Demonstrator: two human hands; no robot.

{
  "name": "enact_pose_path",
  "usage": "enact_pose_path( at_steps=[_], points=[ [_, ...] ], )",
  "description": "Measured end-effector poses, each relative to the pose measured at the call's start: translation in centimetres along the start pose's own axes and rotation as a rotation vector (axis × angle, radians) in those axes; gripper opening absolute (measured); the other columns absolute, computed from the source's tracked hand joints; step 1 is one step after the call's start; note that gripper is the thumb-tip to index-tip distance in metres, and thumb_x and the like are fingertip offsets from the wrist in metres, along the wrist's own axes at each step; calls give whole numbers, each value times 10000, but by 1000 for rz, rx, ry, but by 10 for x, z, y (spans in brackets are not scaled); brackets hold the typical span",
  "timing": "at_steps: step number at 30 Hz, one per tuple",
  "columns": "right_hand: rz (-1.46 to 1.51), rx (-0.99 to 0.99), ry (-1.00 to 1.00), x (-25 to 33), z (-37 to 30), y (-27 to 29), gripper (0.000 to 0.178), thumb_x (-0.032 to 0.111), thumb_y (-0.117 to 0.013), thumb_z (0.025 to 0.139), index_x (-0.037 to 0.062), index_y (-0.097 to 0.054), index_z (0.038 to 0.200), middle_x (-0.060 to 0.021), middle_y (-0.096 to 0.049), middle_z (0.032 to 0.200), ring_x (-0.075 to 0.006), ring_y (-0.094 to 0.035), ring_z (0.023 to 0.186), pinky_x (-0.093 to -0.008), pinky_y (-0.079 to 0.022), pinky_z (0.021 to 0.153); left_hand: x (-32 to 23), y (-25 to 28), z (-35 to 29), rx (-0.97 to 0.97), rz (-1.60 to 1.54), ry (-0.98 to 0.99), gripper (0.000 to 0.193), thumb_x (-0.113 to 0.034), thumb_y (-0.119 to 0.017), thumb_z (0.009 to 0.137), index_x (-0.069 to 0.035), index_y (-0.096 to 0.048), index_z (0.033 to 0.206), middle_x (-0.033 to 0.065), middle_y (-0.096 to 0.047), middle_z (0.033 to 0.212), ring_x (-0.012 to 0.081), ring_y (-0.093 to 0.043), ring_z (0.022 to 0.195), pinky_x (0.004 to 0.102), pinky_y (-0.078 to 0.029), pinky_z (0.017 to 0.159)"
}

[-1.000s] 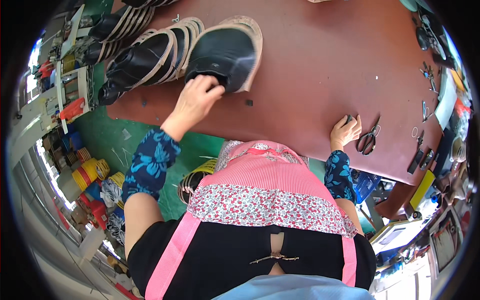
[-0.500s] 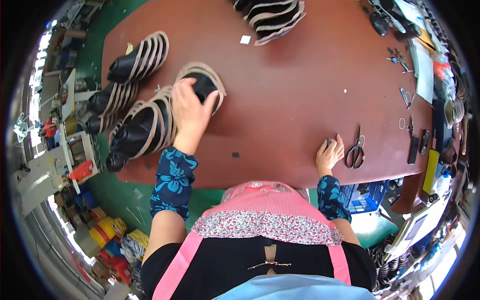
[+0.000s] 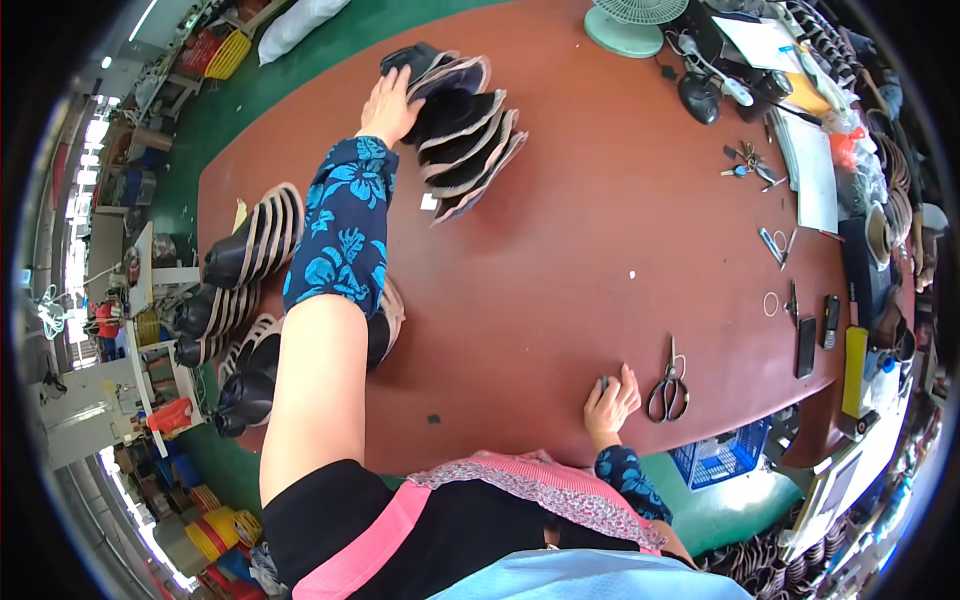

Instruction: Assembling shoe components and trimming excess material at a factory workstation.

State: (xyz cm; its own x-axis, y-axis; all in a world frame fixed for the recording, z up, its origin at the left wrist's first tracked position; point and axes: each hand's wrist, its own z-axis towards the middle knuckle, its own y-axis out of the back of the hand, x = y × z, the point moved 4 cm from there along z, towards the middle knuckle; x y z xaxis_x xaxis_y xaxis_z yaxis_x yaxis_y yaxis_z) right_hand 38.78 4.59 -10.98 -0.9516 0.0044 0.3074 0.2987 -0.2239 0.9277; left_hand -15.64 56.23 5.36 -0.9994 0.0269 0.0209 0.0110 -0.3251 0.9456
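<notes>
My left hand [image 3: 390, 108] reaches far across the table, fingers apart, touching the left side of a stack of black shoe uppers [image 3: 460, 135] with beige edges. Below that arm lie more stacked uppers [image 3: 250, 375], partly hidden by it. Another nested stack of uppers [image 3: 258, 240] is at the table's left. Close to the front edge, my right hand [image 3: 615, 402] rests on the table with its fingers closed around a small dark object [image 3: 603, 382], mostly covered. Black-handled scissors [image 3: 668, 398] lie just right of that hand.
The brown table [image 3: 520, 310] carries a green fan [image 3: 625, 35] at the far side. Keys [image 3: 752, 160], papers [image 3: 803, 170], a black mouse-like item [image 3: 698, 97] and small tools line the right side. A blue basket [image 3: 722, 455] stands below the front edge.
My left hand has left the uppers at the left and moved forward to the far stack. The view has shifted forward. My right hand stays beside the scissors.
</notes>
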Motion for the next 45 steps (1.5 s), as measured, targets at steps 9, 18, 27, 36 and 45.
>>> enact_pose_path(
  at_steps=[9, 18, 27, 36, 45],
  points=[
    [-10, 83, 8, -23, -6, 0, 225, 226, -770, 1053, 95, -718, 1228, -216, -554, 1675, -430, -496, 1545, -626, -381, 1164, -114, 27, -86, 320, 1, -232, 226, 13, -617, 958, 57, -680, 1171, 329, -792, 936, 513, -808, 893, 596, -670, 829],
    [319, 6, -130, -2, 23, 81, 280, 265, -878, 993, 110, -857, 1226, -326, -489, 1534, -541, -496, 1410, -630, -384, 1221, -301, 182, -293, 731, -478, -260, 175, -38, -703, 880, 119, -711, 957, 376, -750, 845, 540, -798, 857, 591, -670, 812],
    [530, -199, -232, -68, 96, 132, 216, 138, -817, 1057, -15, -792, 1208, -233, -585, 1555, -396, -611, 1410, -464, -528, 1143, -271, 158, -401, 396, -1414, 353, 420, -264, -766, 1125, 22, -728, 1431, 173, -836, 1246, 225, -816, 1100, 351, -629, 980],
    [476, 62, 478, 124, 77, 148, 245, 253, -930, 886, 116, -880, 1082, -246, -544, 1697, -518, -468, 1554, -595, -393, 1266, -135, 98, -603, 231, -723, 525, 423, 17, -705, 815, 6, -756, 1235, 246, -638, 1381, 447, -628, 1307, 462, -544, 1129],
    [743, 477, 492, 218, 84, 97, 437, 386, -750, 1062, 23, -718, 1304, -288, -745, 1245, -466, -694, 1212, -526, -536, 1095, -187, 149, -638, 198, -349, 219, 468, -402, -955, 871, 33, -819, 977, 277, -559, 1414, 488, -540, 1282, 584, -490, 1089]
  ],
)
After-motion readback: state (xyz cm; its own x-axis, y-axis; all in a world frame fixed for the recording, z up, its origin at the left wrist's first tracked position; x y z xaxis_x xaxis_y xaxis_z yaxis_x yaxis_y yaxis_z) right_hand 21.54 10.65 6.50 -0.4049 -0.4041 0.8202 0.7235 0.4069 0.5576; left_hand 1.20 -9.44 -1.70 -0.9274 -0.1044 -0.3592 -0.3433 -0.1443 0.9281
